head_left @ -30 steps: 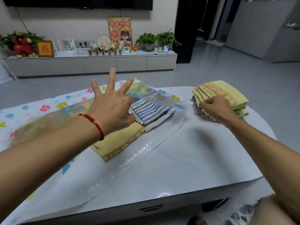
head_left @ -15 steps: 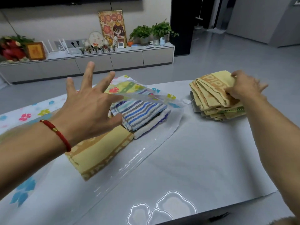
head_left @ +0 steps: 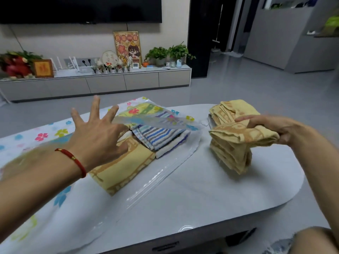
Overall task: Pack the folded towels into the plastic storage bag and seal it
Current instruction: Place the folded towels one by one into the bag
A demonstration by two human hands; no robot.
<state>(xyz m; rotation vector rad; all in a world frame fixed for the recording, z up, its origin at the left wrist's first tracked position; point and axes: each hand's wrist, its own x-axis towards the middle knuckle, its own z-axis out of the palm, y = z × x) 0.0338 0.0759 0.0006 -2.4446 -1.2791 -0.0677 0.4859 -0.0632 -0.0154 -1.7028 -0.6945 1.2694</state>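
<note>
Listing what lies on the grey table [head_left: 211, 195]:
Storage bag: clear plastic storage bag [head_left: 156, 178] printed with coloured flowers, lying flat across the left half of the table, mouth turned toward the right; its upper flap [head_left: 161, 121] is lifted off the contents.
Bag contents: a yellow towel with brown border [head_left: 124, 169] nearest the camera, with a blue-and-grey striped towel [head_left: 157, 136] touching it on the far side, resting over a white towel [head_left: 172, 145]; all lie between the bag's two layers at the open mouth.
Loose stack: folded yellow towels [head_left: 223, 110] piled on the right of the table, just beside the bag's mouth, partly hidden behind the held one.
Held towel: a folded yellow towel with brown pattern [head_left: 236, 143], raised off the table in front of the stack, its folded layers hanging down.
Left hand: left hand [head_left: 97, 138] hovers over the bag with palm down and fingers spread wide apart, gripping nothing; the thumb sits close to the towels under the flap, contact not discernible. A red cord bracelet [head_left: 73, 158] circles the wrist.
Right hand: right hand [head_left: 271, 127] is clamped on the upper fold of the held towel, fingers above and thumb beneath.
Backdrop: low TV cabinet [head_left: 110, 83] along the far wall.
</note>
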